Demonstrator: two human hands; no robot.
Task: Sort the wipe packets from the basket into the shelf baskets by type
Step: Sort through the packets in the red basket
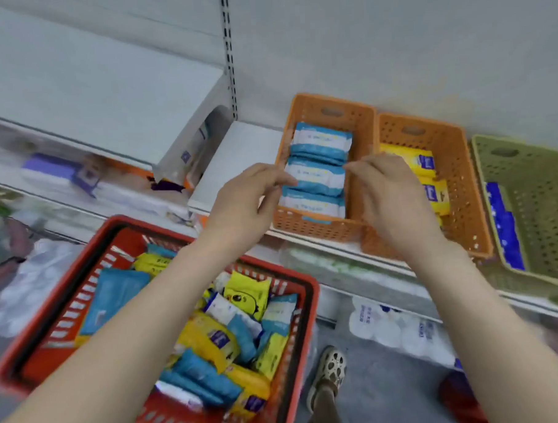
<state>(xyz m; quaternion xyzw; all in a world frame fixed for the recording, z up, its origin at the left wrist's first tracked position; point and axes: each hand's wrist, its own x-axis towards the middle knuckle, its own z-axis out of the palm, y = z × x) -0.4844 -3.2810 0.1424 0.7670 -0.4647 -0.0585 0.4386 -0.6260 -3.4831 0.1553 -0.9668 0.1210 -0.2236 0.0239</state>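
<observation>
At centre frame, both hands reach over the left orange basket (pixel 326 228) on the shelf (pixel 230 162). Three blue wipe packets (pixel 317 169) lie stacked inside it, between the hands. The left hand (pixel 248 196) and right hand (pixel 388 190) each touch fingertips to the middle packet's ends, fingers loosely curled; whether they pinch it, I cannot tell. Lower left, the red basket (pixel 294 293) holds mixed packets.

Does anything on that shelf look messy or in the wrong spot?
Nothing stands out. The blue packets sit in a neat row in the left orange basket, yellow ones in the next orange basket, dark blue ones in the green basket. Only the red basket below is jumbled, unsorted.
</observation>
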